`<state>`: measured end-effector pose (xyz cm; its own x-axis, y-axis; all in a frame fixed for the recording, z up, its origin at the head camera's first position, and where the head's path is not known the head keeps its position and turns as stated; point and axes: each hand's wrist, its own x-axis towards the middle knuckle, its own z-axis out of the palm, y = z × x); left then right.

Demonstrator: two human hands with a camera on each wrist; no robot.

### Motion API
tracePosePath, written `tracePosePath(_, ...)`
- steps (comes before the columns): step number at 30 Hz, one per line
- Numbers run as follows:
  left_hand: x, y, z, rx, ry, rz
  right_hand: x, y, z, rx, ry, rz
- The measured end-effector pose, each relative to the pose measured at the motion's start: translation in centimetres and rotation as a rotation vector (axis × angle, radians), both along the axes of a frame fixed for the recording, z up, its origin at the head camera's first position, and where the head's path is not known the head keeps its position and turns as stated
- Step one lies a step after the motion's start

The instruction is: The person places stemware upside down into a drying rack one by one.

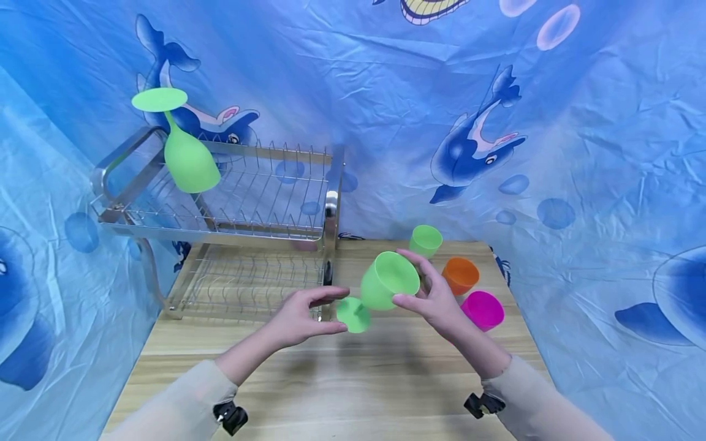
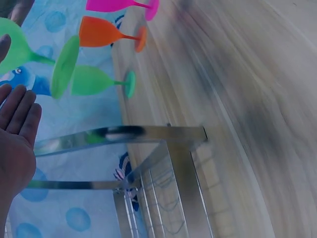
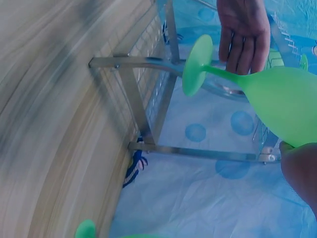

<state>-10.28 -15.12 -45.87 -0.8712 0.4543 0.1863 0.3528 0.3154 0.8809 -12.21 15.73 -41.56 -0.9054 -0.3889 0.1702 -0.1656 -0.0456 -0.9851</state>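
Observation:
My right hand [image 1: 441,300] holds a green plastic goblet [image 1: 377,288] by its bowl, thumb on the near side and fingers behind. The goblet is tilted above the table, its mouth toward the head camera and its round foot [image 3: 198,64] pointing down and left. Close to that foot is my left hand [image 1: 298,318], with thumb and fingers spread apart. In the right wrist view the left hand's fingers extend straight behind the stem, gripping nothing. Another green goblet [image 1: 190,160] is upside down on the rack's upper tier at the left.
A two-tier metal dish rack [image 1: 220,236] stands at the table's back left. Along the right side stand a green goblet [image 1: 426,240], an orange goblet [image 2: 99,32] and a magenta goblet [image 1: 484,310], all upright. Blue dolphin-print sheeting [image 1: 380,122] surrounds the wooden table [image 1: 364,392].

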Motion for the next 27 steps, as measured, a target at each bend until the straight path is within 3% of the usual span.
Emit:
tracePosePath(14,-1.4,1.5,-0.7,0.130,-0.052,0.025,0.2,-1.8,0.0,-0.048,0.072,0.051)
tracePosePath(27,-1.6,1.7,-0.5,0.105,-0.059,0.117,0.0,-2.8,0.0,-0.115,0.031,0.043)
